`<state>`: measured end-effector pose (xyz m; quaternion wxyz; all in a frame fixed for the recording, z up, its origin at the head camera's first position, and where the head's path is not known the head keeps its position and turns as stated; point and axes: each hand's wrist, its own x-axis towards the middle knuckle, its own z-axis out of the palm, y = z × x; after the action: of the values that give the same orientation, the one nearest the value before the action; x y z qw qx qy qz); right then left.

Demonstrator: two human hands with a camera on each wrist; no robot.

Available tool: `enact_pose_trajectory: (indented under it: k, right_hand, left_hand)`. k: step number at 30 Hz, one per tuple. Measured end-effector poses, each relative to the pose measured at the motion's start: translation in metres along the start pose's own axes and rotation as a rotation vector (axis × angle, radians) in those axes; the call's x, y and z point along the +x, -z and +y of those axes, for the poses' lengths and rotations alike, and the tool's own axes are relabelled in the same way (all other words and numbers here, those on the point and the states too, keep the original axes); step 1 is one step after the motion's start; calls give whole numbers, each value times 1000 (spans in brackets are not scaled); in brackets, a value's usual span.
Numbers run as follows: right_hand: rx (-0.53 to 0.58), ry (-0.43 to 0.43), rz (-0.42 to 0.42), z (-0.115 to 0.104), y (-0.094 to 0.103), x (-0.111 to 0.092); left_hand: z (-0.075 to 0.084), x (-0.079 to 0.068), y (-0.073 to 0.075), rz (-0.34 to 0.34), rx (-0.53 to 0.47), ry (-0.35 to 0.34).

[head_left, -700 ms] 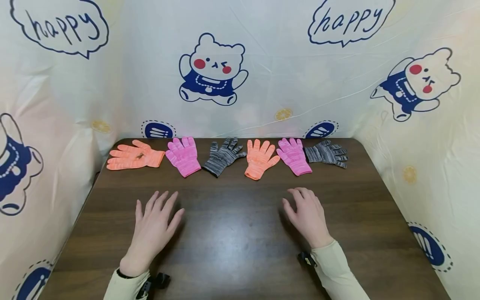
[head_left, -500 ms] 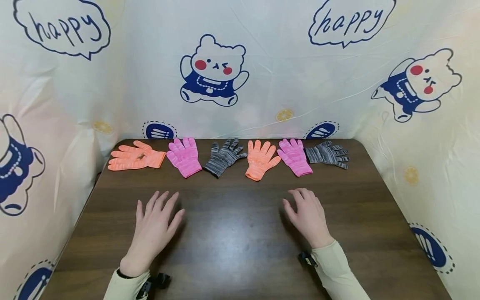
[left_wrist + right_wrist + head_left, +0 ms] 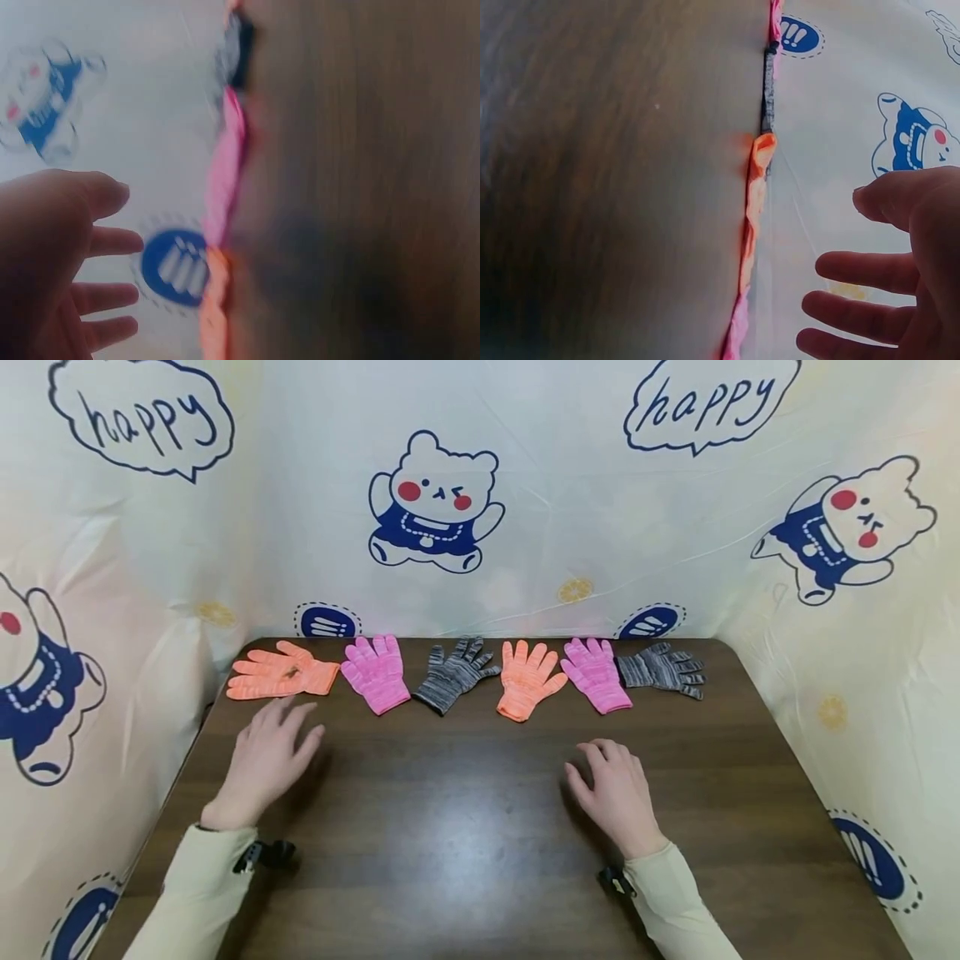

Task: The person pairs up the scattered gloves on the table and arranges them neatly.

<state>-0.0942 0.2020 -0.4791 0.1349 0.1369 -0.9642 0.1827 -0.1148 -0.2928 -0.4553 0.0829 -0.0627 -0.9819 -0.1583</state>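
A row of knitted gloves lies flat along the table's far edge. From the left come an orange glove (image 3: 307,677) with a dark mark on it, a pink glove (image 3: 375,673) and a grey glove (image 3: 453,675). Another orange glove (image 3: 528,685), a second pink glove (image 3: 596,673) and a second grey glove (image 3: 660,668) follow. My left hand (image 3: 262,760) is just in front of the left orange glove, fingers extended, holding nothing. In the left wrist view its thumb and fingers are spread. My right hand (image 3: 617,793) holds nothing, its fingers relaxed, in front of the right pink glove.
The dark brown wooden table (image 3: 450,810) spreads out below both hands. A pale cloth (image 3: 540,518) with printed bears surrounds it at the back and sides. A black strap device (image 3: 266,855) sits on the left wrist, another (image 3: 617,881) on the right.
My left hand has moved forward and to the left, up to the left orange glove. My right hand stays where it was. The head view has shifted slightly; the gloves lie unchanged.
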Motion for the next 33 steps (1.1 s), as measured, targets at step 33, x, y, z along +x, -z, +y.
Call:
enact_pose_trajectory:
  k: [33]
  right_hand:
    - [-48,-30,28,5,3,6]
  left_hand:
    - [-73,112,-35,-163,-9,229]
